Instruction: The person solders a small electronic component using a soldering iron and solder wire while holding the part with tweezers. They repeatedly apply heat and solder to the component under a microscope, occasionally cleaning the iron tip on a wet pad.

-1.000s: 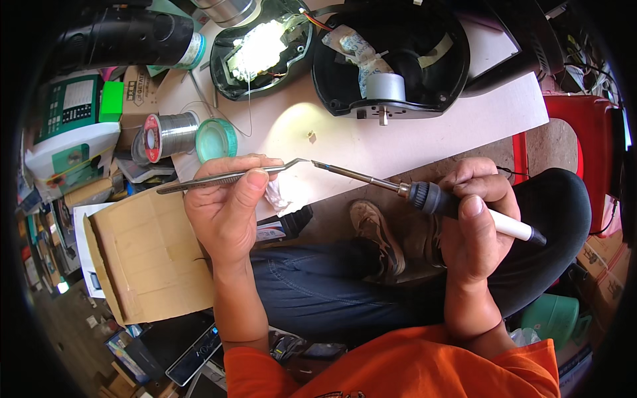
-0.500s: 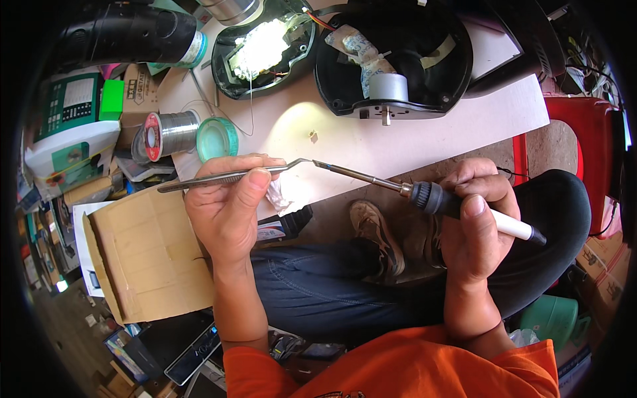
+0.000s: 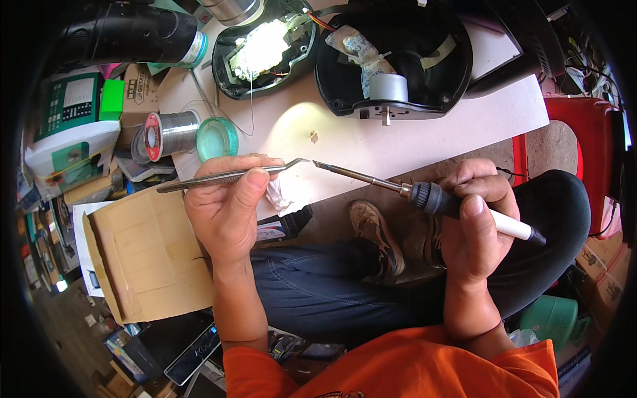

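My left hand [image 3: 229,205] pinches a pair of bent-tip tweezers [image 3: 225,178] between thumb and fingers, tips pointing right. In my right hand [image 3: 481,212] lies a soldering iron [image 3: 371,180] with a black and white handle, its tip pointing left. The two tips almost meet above the table edge; whether they touch, or anything sits between them, is too small to tell. Beyond them are an opened black housing [image 3: 265,50] with a brightly lit board and a larger black shell [image 3: 424,79] holding a silver motor [image 3: 389,87].
A solder spool [image 3: 169,134] and a small round green tin [image 3: 217,138] stand on the white tabletop [image 3: 424,142]. White tissue [image 3: 282,196] lies at its near edge. Left is a cardboard box [image 3: 149,255]; right, a red chair [image 3: 587,126]. A black tool [image 3: 126,36] juts in from upper left.
Almost nothing differs. The tweezers' tip has shifted very slightly left of the iron's tip; both hands keep their grip and place.
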Tool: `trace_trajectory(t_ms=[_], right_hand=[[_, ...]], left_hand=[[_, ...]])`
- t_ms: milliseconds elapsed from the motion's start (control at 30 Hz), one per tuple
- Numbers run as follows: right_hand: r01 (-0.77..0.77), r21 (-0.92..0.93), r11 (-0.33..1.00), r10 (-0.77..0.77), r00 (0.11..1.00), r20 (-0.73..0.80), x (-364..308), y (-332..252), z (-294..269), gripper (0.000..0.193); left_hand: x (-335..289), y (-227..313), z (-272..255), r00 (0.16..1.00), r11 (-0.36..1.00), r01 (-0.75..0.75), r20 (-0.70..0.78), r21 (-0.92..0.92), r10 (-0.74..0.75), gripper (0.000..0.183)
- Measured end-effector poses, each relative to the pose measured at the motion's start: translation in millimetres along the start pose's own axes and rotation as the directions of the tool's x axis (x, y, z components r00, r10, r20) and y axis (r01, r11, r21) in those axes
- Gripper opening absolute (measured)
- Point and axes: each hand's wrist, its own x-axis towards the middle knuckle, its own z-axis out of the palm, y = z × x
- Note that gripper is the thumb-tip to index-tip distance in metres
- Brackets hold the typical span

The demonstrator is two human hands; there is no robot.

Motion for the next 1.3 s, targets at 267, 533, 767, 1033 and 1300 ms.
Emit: trace_trajectory(t_ms=[267, 533, 767, 1033, 1300], right_hand=[[-0.061, 0.058, 0.996, 0.064, 0.997, -0.047, 2.4, -1.5, 1.5, 0.018], [-0.059, 0.078, 0.995, 0.063, 0.997, -0.053, 1.4, -1.2, -1.3, 0.016], [-0.098, 0.181, 0.979, 0.111, 0.992, -0.063, 3.0, -1.2, -1.0, 0.016], [-0.307, 0.492, 0.815, 0.361, 0.932, -0.016, 3.3, -4.1, -2.3, 0.024], [-0.326, 0.728, 0.604, 0.365, 0.924, 0.111, 1.9, 5.0, -13.0, 0.031]], left_hand=[[1.9, -1.4, -1.7, 1.000, 0.997, -0.003, -0.017, -0.079, 0.002, 0.020], [1.6, -3.3, -9.0, 0.999, 0.979, 0.039, 0.039, -0.202, -0.032, 0.024], [1.8, -2.6, -11.2, 0.996, 0.973, 0.064, 0.077, -0.224, -0.048, 0.026], [3.4, -1.4, -10.8, 0.996, 0.968, 0.045, 0.080, -0.246, -0.026, 0.026], [2.9, 10.7, -2.7, 1.000, 0.957, -0.010, 0.009, -0.290, 0.013, 0.023]])
